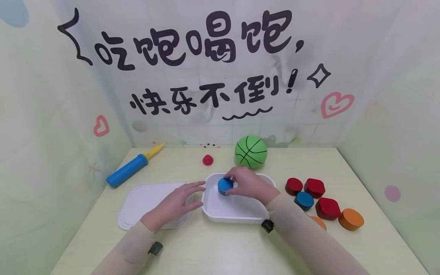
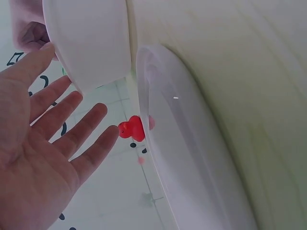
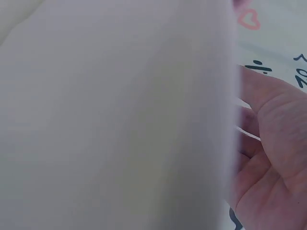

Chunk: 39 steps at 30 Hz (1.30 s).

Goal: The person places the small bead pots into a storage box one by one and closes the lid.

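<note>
Two lines Chinese writing (image 1: 215,96); right hand (image 1: 248,184) apparently pinching blue disc (image 1: 225,185).

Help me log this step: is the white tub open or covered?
Open: the head view shows the white tub uncovered, its inside visible, with the right hand holding a blue block over it.

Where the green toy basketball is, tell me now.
In the head view, the green toy basketball sits slightly right of centre near the back of the table, behind the white tray and to the right of the red toy duck.
</note>
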Tool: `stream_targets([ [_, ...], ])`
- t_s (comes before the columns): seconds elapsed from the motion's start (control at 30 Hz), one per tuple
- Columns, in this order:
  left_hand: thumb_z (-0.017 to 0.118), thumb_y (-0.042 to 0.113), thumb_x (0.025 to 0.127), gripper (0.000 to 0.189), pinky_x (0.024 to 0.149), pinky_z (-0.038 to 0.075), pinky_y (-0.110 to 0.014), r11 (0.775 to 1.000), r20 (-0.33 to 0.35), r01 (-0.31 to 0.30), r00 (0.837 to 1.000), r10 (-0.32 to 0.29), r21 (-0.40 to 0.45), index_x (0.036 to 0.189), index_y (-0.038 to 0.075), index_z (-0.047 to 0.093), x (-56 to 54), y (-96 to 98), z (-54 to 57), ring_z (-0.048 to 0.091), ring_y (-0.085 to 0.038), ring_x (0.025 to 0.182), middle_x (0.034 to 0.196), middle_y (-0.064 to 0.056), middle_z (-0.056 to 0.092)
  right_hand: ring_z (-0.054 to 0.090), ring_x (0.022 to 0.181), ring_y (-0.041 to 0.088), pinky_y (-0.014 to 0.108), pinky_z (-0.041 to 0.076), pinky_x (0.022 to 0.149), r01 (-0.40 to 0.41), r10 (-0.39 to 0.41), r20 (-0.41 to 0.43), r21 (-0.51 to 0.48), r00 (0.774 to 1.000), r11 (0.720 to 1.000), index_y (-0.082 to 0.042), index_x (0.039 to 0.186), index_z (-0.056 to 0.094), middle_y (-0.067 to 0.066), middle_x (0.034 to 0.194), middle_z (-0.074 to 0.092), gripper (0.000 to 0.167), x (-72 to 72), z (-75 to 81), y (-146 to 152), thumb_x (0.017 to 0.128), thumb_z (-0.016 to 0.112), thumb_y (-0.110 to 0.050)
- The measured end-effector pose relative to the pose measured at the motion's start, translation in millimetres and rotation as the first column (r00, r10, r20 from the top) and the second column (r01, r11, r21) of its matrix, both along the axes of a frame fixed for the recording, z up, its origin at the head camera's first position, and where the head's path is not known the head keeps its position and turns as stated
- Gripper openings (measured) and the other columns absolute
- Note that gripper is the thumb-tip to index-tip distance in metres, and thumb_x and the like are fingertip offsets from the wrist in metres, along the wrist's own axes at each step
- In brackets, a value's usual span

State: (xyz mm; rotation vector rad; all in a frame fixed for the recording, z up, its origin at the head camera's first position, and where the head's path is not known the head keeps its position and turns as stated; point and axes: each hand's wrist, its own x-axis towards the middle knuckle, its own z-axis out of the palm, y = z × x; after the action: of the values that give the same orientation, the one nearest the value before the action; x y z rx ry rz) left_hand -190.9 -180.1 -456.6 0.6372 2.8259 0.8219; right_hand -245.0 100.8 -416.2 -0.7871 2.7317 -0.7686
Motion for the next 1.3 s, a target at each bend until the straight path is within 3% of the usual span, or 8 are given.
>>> stream_targets([
  [0.2,0.077,0.044,0.092,0.055,0.115,0.043,-0.061,1.000,0.001,-0.007,1.000,0.007,0.005,0.144,0.032,0.061,1.1,-0.9,1.5,0.043,-0.028,0.150,0.162,0.013,0.044,0.070,0.103,0.022,0.038,0.060,0.098,-0.035,0.035,0.027,0.000,0.999,0.999,-0.004,0.126,0.071,0.009,0.117,0.074,0.052,-1.2,-3.4,-18,0.081,0.090,-0.022],
  [0.5,0.075,0.046,0.094,0.051,0.116,0.043,-0.061,1.000,-0.025,0.013,1.000,-0.013,-0.004,0.141,0.032,0.063,-0.8,-1.5,-0.8,0.043,-0.027,0.150,0.161,0.013,0.044,0.071,0.106,0.021,0.037,0.058,0.101,-0.017,0.016,0.045,0.028,0.999,0.999,-0.006,0.125,0.072,0.008,0.118,0.075,0.048,-0.9,-12.8,-32,0.082,0.089,-0.019],
  [1.03,0.075,0.044,0.094,0.051,0.116,0.042,-0.061,0.999,-0.041,0.037,0.998,-0.037,-0.002,0.142,0.030,0.064,-2.0,-1.2,2.2,0.045,-0.030,0.149,0.161,0.010,0.046,0.068,0.095,0.016,0.035,0.058,0.097,-0.027,0.026,0.050,0.015,0.998,1.000,-0.006,0.116,0.075,0.006,0.108,0.077,0.037,2.3,-13.2,-40,0.083,0.088,-0.016],
  [1.3,0.076,0.047,0.093,0.052,0.115,0.043,-0.061,1.000,-0.031,0.015,0.999,-0.016,-0.015,0.142,0.034,0.063,-2.1,-0.4,1.2,0.045,-0.028,0.149,0.161,0.011,0.046,0.068,0.110,0.024,0.041,0.057,0.102,0.017,-0.019,0.065,0.037,0.998,0.999,-0.006,0.129,0.070,0.010,0.123,0.073,0.050,4.1,-8.3,-35,0.084,0.087,-0.020],
])
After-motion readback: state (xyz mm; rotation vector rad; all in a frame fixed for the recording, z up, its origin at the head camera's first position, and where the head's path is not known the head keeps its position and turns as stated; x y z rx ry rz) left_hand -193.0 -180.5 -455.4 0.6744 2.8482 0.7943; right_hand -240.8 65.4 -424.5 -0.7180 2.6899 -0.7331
